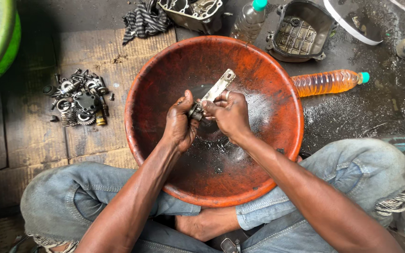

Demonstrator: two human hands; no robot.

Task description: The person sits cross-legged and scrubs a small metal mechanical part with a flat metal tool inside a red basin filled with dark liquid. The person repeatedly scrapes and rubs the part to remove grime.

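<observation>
A person sits cross-legged on the floor with a wide orange-red basin [277,154] resting on their lap. Both hands meet over the middle of the basin. The left hand [180,122] has its fingers curled shut around a small dark metal part [196,111]. The right hand [230,115] pinches the same part from the other side, fingers pressed together, and a flat silvery metal strip [220,86] sticks up from between the hands toward the basin's far rim. The basin's inside looks wet.

On cardboard [29,136] to the left of the basin lies a heap of small engine parts [78,98]: springs, gears, rings. Beyond the far rim stand a clear bottle with a green cap [251,18] and a dark metal engine cover [300,32]. A bottle of amber liquid [329,82] lies on its side just beside the basin's right rim.
</observation>
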